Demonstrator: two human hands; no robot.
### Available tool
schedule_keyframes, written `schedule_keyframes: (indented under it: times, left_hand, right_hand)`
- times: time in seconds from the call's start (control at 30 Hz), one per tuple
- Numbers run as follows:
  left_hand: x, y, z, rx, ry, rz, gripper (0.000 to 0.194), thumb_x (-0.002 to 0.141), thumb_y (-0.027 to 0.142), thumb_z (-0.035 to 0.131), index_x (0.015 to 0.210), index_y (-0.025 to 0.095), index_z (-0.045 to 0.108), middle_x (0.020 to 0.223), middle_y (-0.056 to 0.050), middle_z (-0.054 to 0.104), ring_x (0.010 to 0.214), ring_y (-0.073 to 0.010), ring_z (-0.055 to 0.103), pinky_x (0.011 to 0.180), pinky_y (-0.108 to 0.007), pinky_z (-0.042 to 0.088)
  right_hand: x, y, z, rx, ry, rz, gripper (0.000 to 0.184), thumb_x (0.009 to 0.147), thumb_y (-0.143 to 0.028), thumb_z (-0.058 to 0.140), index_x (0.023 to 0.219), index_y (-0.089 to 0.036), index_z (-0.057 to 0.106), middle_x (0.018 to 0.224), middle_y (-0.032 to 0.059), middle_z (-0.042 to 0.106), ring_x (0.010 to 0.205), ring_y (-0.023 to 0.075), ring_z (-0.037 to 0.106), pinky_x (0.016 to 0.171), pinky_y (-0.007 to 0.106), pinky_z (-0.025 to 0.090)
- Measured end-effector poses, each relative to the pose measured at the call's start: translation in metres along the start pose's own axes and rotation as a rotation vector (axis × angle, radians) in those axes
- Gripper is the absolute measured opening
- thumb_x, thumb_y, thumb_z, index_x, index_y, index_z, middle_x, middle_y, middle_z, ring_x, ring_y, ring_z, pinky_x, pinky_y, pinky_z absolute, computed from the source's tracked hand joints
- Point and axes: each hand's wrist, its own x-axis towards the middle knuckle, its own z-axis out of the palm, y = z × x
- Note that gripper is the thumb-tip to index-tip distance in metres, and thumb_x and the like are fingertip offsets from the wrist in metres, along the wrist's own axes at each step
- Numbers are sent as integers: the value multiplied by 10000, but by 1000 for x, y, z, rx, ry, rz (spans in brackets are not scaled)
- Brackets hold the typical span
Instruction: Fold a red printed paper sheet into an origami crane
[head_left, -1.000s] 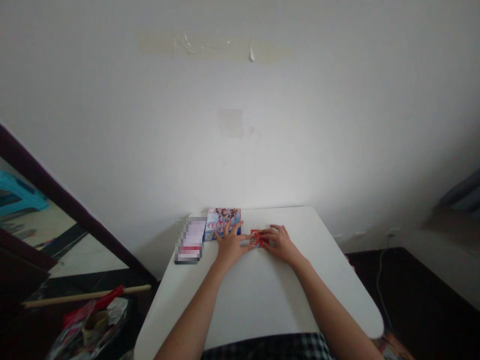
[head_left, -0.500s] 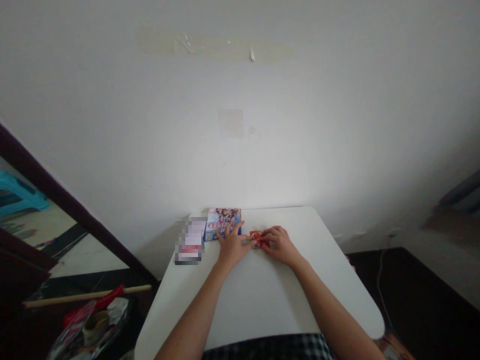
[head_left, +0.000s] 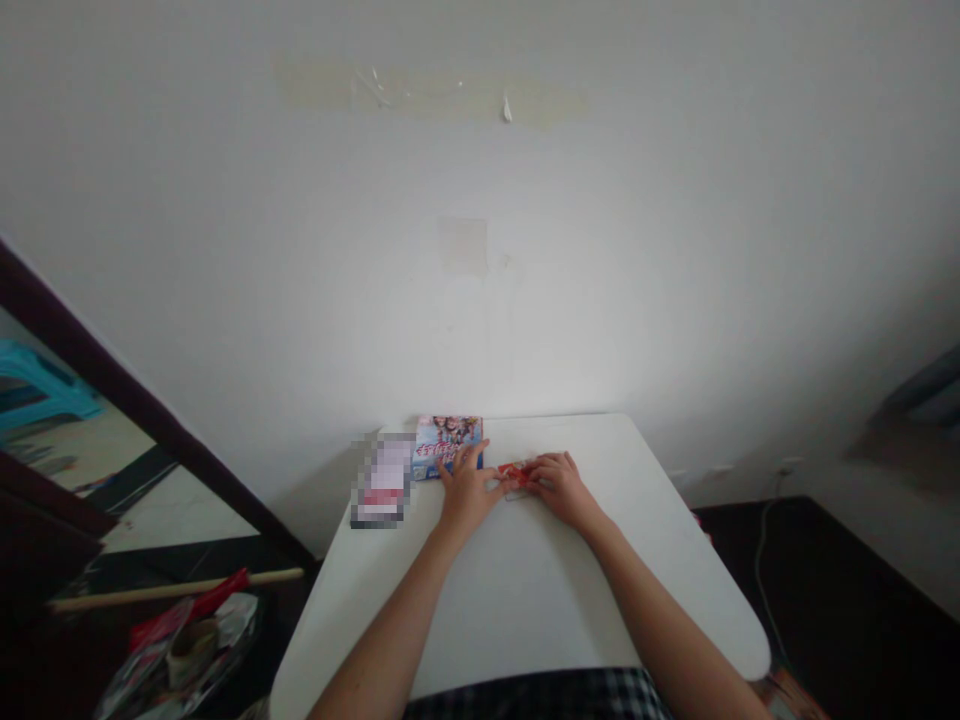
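Note:
Between my hands, low over the white table [head_left: 525, 590], is a small flat red piece with pale marks, like a printed packet or card [head_left: 514, 470]. My left hand [head_left: 466, 495] pinches its left end with thumb and forefinger, while the other fingers spread toward a colourful printed box [head_left: 448, 432]. My right hand [head_left: 564, 490] has its fingers curled over the right end and covers part of it. A thin pale edge shows just below the red piece; what it belongs to is unclear.
Left of the box lies a pixelated, phone-like object [head_left: 384, 482]. The wall [head_left: 480, 340] rises behind the table. On the floor at left are a wooden stick [head_left: 274, 577] and a bag of mixed items [head_left: 161, 665]. A cable [head_left: 761, 560] hangs at right.
The red piece has shifted in my fingers and looks flatter, with a thin pale edge now showing under it. My right fingers have moved slightly over it. The box stays put.

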Motion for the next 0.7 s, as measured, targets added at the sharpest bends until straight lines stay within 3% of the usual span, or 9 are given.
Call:
schedule_keyframes:
  times: [0.3,0.53,0.7]
  left_hand:
    - [-1,-2,4,47,-7,32,307,882,526,608,1164,462,709,1566,-1,418,1421,-334,371,1151,-762,71]
    - [0,-4,6,89,-49,50,289,877,560,598,1154,554,679,1603,78,364,1436,-367,322,1101,-819,24]
    - [2,-2,5,107,-53,30,274,878,571,586,1124,539,701,1577,70,411,1423,-382,335,1087,-834,33]
  right_hand:
    - [0,-4,-3,24,-15,13,175,932,-350,594,903,-275,750,1144,63,732,1199,274,565,1132,635,202]
    - [0,-4,1,2,-9,3,143,930,-320,608,901,-283,743,1134,37,735,1194,265,569,1125,620,220]
    - [0,3,-2,-3,16,-64,146,891,-398,666,858,-282,748,1093,37,742,1167,251,575,1090,506,341]
